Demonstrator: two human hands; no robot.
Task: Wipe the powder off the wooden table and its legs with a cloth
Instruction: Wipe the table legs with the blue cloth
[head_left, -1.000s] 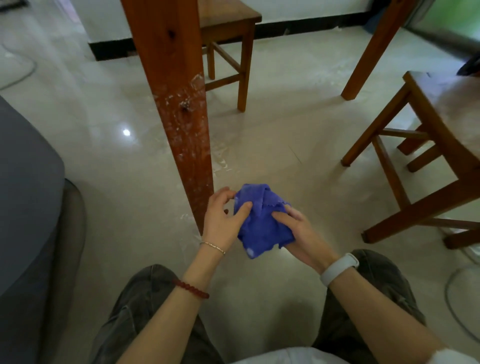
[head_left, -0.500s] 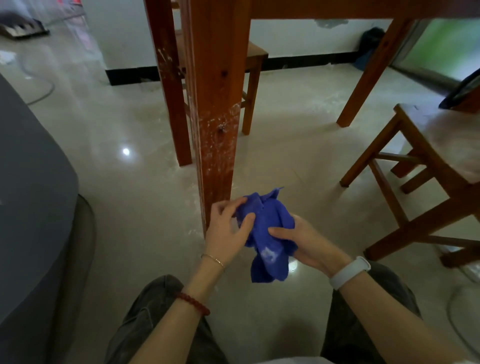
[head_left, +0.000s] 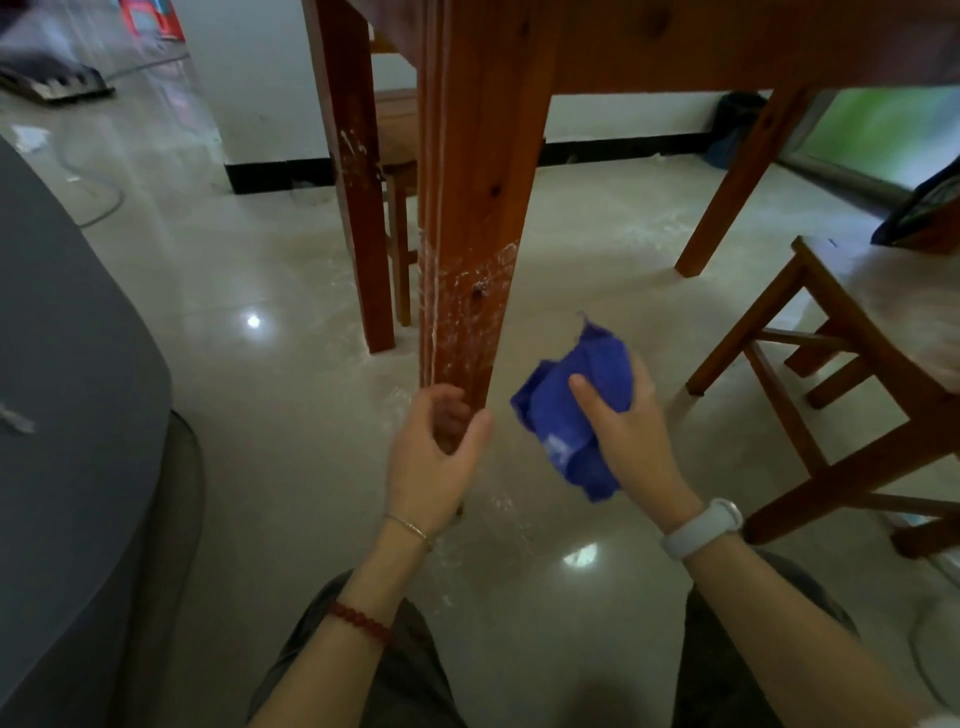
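A thick wooden table leg (head_left: 475, 208) stands straight ahead, streaked with white powder on its lower half. A bunched blue cloth (head_left: 571, 410) with a pale powder smear is gripped in my right hand (head_left: 631, 431), just right of the leg and apart from it. My left hand (head_left: 434, 449) hovers in front of the leg's lower end, fingers loosely curled and holding nothing. A second powdered leg (head_left: 353, 171) stands behind on the left, and a third leg (head_left: 748, 176) slants at the right. The table apron (head_left: 727, 47) runs across the top.
A wooden stool (head_left: 852, 395) stands close on the right. Another wooden stool (head_left: 397, 156) sits behind the legs. A grey rounded object (head_left: 72, 364) fills the left side. Powder dusts the glossy tile floor (head_left: 291, 415) around the near leg. My knees are at the bottom.
My left hand has let go of the cloth and moved left to the leg's base. My right hand now holds the cloth alone, a little higher. The view tilted upward.
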